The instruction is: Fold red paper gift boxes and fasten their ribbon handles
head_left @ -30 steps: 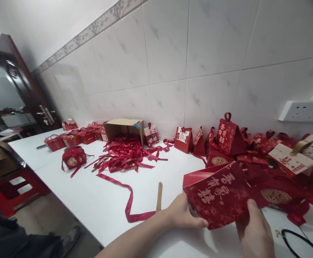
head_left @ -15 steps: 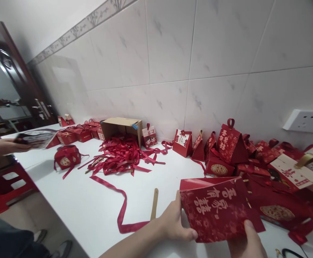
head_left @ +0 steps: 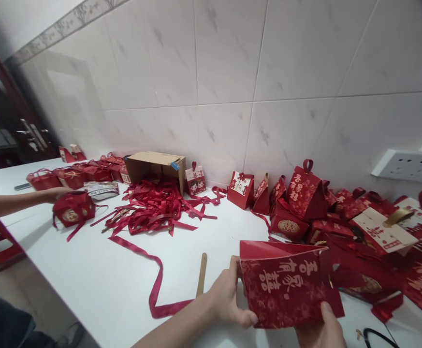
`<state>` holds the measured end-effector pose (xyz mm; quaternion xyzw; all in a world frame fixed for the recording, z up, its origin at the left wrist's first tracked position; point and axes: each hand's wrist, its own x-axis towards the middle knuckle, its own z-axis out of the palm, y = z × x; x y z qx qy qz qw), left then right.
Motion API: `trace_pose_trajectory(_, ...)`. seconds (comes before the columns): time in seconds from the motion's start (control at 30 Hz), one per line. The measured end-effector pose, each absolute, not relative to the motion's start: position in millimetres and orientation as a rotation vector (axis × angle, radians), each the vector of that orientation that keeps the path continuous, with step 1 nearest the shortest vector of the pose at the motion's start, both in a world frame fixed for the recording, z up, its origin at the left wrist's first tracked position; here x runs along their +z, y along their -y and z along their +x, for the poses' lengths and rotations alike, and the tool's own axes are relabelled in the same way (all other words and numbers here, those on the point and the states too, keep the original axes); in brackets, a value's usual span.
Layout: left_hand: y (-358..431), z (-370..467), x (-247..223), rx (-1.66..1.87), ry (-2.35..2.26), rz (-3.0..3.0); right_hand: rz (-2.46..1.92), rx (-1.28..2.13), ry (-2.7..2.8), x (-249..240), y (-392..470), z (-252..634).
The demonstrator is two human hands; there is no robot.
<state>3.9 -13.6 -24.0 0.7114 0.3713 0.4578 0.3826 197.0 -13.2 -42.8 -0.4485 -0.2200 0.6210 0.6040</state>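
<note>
A red folded paper box (head_left: 286,285) with gold characters hangs over the front of the white table, its upper side partly open. My left hand (head_left: 228,295) grips its left edge, thumb at the lower corner. At its lower right, my right hand (head_left: 323,326) holds it with the thumb on the front; its other fingers are hidden behind the box. Left of my left hand lie a gold strip (head_left: 202,274) and a long red ribbon (head_left: 156,285), whose near end passes behind my left forearm.
A cardboard box (head_left: 156,158) spills a heap of red ribbons (head_left: 152,205). Finished-looking red boxes (head_left: 307,193) crowd the right side. Another person's hand (head_left: 60,193) is at the left by a hexagonal red box (head_left: 73,209) and a packet (head_left: 102,190).
The view has shifted slightly right. The other person's hand and the packet have moved from beyond the table's left edge onto the table. Both my hands still hold the red box.
</note>
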Motion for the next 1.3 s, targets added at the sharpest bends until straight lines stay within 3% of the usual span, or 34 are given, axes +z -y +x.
trace_pose_trajectory(0.27,14.0,7.2,-19.0,1.234,-0.946,1.842,-1.035,1.380,0.466,-8.0,20.9,183.4)
trace_pose_trajectory(0.63,11.8,9.8,-20.2,1.255,-0.985,2.000,-0.910,1.059,0.605,-0.1,37.2,188.4)
trace_pose_trajectory(1.03,1.2,0.1,-20.2,1.329,-0.601,2.094,-0.819,1.108,0.318,-8.6,112.4,149.1)
trace_pose_trajectory(1.3,33.9,27.8,19.1,1.308,-0.526,2.117,-0.705,1.199,0.224,-4.2,141.5,173.3)
